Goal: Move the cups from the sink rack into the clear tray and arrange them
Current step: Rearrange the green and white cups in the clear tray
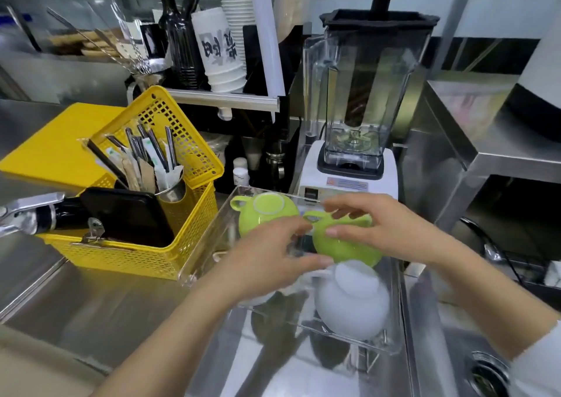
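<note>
A green cup (343,244), partly hidden, is gripped by both hands (267,263) (385,226); three cups are counted in the clear tray (206,244).

Clear rectangular plastic tray (209,238) w/ 3 handled ceramic cups, all upside down: lime-green cup (267,214) at far left corner, 2nd lime-green cup (343,244) just beside it at mid-tray, gripped by both hands, white cup (352,299) near end, touching 2nd green.
</note>
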Motion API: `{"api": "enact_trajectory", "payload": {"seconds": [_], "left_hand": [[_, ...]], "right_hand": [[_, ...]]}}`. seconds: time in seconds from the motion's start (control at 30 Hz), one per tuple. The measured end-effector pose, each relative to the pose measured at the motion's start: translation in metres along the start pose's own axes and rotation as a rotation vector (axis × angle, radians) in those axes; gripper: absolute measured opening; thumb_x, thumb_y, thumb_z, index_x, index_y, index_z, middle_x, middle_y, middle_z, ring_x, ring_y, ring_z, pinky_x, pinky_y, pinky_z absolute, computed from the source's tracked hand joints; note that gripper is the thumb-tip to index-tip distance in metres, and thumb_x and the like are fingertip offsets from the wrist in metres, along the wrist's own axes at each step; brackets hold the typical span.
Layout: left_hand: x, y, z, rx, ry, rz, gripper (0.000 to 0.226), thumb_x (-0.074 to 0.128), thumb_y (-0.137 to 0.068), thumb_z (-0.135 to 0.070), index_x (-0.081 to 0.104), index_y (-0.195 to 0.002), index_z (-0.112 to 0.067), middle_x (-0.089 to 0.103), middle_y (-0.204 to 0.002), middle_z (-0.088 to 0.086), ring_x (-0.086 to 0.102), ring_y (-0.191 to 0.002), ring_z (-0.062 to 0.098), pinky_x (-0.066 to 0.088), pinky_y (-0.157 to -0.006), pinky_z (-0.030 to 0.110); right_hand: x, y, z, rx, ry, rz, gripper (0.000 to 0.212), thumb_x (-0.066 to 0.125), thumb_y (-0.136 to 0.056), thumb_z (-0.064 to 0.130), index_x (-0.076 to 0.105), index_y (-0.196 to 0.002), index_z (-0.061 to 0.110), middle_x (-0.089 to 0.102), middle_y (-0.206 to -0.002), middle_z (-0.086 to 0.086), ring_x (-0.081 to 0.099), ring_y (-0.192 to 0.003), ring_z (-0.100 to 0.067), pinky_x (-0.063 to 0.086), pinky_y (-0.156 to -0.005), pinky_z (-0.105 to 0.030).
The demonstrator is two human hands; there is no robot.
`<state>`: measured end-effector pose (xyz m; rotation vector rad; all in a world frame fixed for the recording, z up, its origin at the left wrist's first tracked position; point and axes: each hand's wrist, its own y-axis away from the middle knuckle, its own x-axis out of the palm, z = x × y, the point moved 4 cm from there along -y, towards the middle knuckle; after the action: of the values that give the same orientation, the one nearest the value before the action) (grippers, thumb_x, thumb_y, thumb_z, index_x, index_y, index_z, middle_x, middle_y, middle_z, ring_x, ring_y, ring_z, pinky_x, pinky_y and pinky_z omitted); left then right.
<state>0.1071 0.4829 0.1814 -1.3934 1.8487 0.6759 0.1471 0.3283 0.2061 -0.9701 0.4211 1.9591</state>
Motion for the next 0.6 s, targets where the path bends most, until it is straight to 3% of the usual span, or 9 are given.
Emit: {"api": "enact_trajectory", "payload": {"seconds": [0.1, 0.23, 0.37, 0.6], "left_hand": [[0.027, 0.007, -0.008, 0.019, -0.052, 0.143, 0.069, 0.065, -0.064, -0.067, 0.05, -0.122, -0.033, 0.056, -0.123, -0.012, 0.053, -0.113, 0.008, 0.044, -0.097, 0.036], [0.049, 0.009, -0.007, 0.026, 0.006, 0.146, 0.072, 0.074, -0.059, -0.06, 0.043, -0.123, -0.043, 0.053, -0.124, -0.016, 0.049, -0.115, 0.005, 0.044, -0.097, 0.032], [0.055, 0.008, -0.004, 0.029, 0.066, 0.15, 0.076, 0.077, -0.057, -0.056, 0.046, -0.124, -0.039, 0.055, -0.123, -0.016, 0.051, -0.113, 0.005, 0.045, -0.097, 0.034], [0.055, 0.009, -0.007, 0.053, 0.118, 0.169, 0.071, 0.077, -0.063, -0.048, 0.048, -0.127, -0.038, 0.055, -0.127, -0.017, 0.051, -0.112, 0.003, 0.044, -0.098, 0.03]], "right_hand": [[0.003, 0.032, -0.01, -0.018, 0.003, 0.055, 0.059, 0.068, -0.067, 0.054, 0.06, -0.119, 0.027, 0.061, -0.107, 0.023, 0.055, -0.104, 0.005, 0.043, -0.092, -0.016], [0.013, 0.056, -0.023, -0.018, 0.123, 0.144, 0.064, 0.07, -0.069, 0.051, 0.051, -0.128, 0.033, 0.051, -0.118, 0.028, 0.044, -0.114, 0.01, 0.029, -0.095, 0.0], [0.021, 0.065, -0.028, -0.017, 0.148, 0.119, 0.068, 0.07, -0.071, 0.052, 0.046, -0.131, 0.034, 0.05, -0.129, 0.018, 0.041, -0.119, 0.006, 0.026, -0.102, -0.006], [0.025, 0.067, -0.03, -0.016, 0.153, 0.051, 0.069, 0.071, -0.068, 0.051, 0.048, -0.129, 0.03, 0.051, -0.122, 0.016, 0.043, -0.117, 0.002, 0.026, -0.098, -0.004]]}}
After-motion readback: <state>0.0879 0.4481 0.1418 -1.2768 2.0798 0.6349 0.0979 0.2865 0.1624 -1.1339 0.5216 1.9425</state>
